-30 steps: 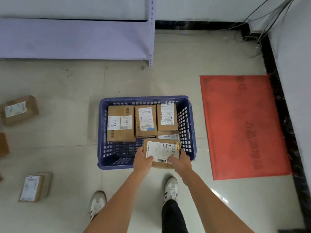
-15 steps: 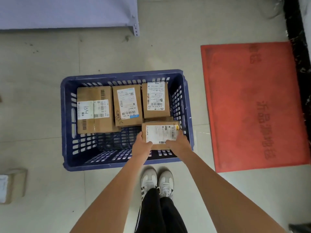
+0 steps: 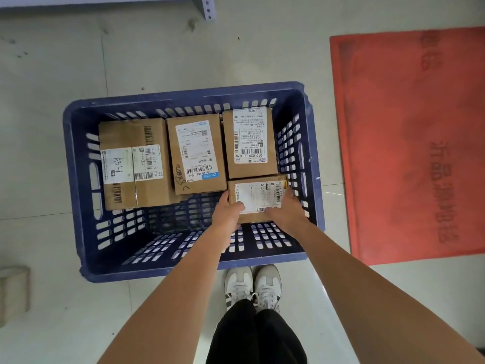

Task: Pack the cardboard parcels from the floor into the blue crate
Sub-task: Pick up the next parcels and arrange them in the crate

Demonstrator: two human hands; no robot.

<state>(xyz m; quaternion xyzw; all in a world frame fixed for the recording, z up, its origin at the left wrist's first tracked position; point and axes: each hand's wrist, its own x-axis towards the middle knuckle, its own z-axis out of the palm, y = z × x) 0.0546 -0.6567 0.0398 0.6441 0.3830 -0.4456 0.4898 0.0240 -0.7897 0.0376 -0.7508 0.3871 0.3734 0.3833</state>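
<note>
Head view
Hands: my left hand (image 3: 227, 212) and right hand (image 3: 284, 212) clamp the labelled parcel (image 3: 258, 198) by its two ends, thumbs over the near edge, so it goes in level.
Parcel: low inside the blue crate (image 3: 78, 179), in the right near gap, against the right-hand parcel of the back row (image 3: 249, 143).
Row: three packed side by side (image 3: 195, 153), leaving the near half free, I judge.
Floor: another cardboard parcel (image 3: 13, 291) waits at left.

The person has bare forearms (image 3: 367, 290), black trousers (image 3: 256, 337) and white sneakers (image 3: 253, 286) with dark stripes.
</note>
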